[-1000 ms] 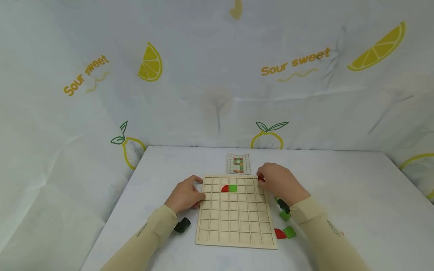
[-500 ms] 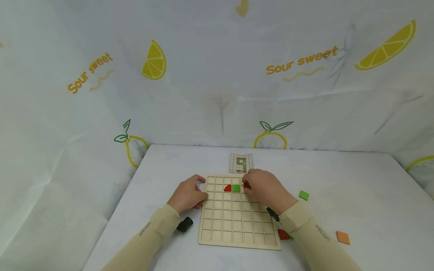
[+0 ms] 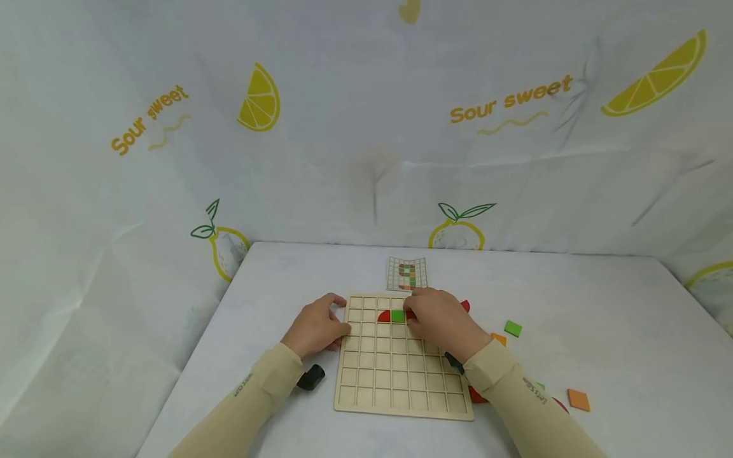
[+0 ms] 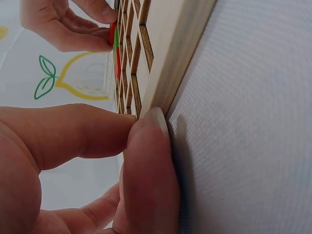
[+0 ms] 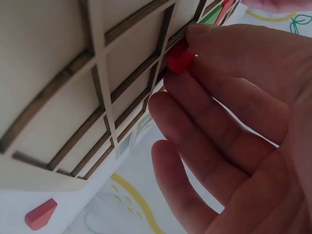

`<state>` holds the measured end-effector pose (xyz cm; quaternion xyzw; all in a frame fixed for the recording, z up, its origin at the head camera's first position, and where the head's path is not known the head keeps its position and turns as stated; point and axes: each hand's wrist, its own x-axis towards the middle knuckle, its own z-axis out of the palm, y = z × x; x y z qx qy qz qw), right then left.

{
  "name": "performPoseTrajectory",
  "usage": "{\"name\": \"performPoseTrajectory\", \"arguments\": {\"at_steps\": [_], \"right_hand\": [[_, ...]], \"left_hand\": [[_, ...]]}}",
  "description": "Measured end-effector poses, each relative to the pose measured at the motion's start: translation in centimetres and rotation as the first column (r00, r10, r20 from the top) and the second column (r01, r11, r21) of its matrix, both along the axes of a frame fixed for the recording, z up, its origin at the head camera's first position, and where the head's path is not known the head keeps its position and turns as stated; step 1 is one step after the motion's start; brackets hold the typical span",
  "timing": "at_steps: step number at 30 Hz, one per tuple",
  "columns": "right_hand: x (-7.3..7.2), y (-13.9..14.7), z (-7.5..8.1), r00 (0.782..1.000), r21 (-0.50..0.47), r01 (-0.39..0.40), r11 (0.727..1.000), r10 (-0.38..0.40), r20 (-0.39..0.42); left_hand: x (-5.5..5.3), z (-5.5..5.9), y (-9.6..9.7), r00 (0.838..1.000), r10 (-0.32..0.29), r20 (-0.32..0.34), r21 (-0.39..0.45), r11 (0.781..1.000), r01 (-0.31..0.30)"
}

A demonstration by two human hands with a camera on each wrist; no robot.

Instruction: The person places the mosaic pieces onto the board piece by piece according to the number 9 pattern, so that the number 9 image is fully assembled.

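Observation:
A wooden grid board point(image 3: 383, 381) lies on the table between both hands. My left hand point(image 3: 315, 327) rests at its left edge, thumb and index finger touching the rim point(image 4: 170, 58). My right hand point(image 3: 443, 321) pinches a small red tile point(image 5: 179, 58) between thumb and fingers at a cell in the board's upper part. Left of that tile, a green square tile point(image 3: 397, 316) and a red quarter-round tile point(image 3: 384, 315) sit in a row in the grid. The right fingers partly cover the held tile.
Behind the board lies a printed pattern card point(image 3: 406, 275). Loose tiles lie to the right, among them a green one point(image 3: 513, 329), an orange one point(image 3: 579, 400) and a red one point(image 3: 477, 395), partly under the right sleeve. A black object point(image 3: 311, 378) is by the left wrist.
My right hand has moved left from the board's upper right corner with the red tile, up to the green tile. The left hand has stayed at the board's edge.

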<state>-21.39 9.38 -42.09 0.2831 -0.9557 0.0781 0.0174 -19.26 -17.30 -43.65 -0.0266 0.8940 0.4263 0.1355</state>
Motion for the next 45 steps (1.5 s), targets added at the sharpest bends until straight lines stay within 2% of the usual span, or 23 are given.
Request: {"name": "performPoseTrajectory", "arguments": {"at_steps": [20, 37, 45], "right_hand": [[-0.2, -0.1, -0.3, 1.0, 0.021, 0.0, 1.0, 0.0, -0.02], [-0.1, 0.5, -0.4, 1.0, 0.026, 0.018, 1.0, -0.017, -0.005], [-0.1, 1.5, 0.4, 1.0, -0.029, 0.0, 1.0, 0.0, 0.016]], "left_hand": [[0.2, 0.4, 0.1, 1.0, -0.013, -0.025, 0.001, 1.0, 0.013], [0.0, 0.0, 0.6, 1.0, -0.021, -0.017, -0.011, 1.0, 0.02], [0.0, -0.2, 0.4, 1.0, -0.001, -0.02, -0.03, 1.0, 0.0]]}}
